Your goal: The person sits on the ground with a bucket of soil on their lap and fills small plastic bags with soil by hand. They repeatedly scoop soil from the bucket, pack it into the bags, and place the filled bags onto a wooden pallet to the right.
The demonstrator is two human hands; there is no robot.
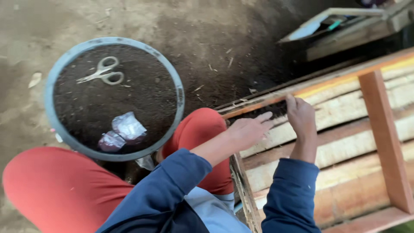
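Observation:
My left hand (pixel 249 130) reaches over my red-trousered knee (pixel 199 129) with fingers stretched flat toward a patch of dark soil (pixel 263 111) at the corner of a wooden slatted frame (pixel 345 129). My right hand (pixel 301 116) rests on the slats just right of it, fingers curled down at the frame's upper rail; whether it holds anything is hidden. Both arms wear dark blue sleeves.
A round grey tub (pixel 177 92) filled with dark soil stands on the dirt ground at left. On its soil lie pale scissors (pixel 103 73) and crumpled clear plastic bags (pixel 123 131). An orange-brown wooden upright (pixel 381 138) crosses the frame. Boards and a flat panel (pixel 340 26) lie at top right.

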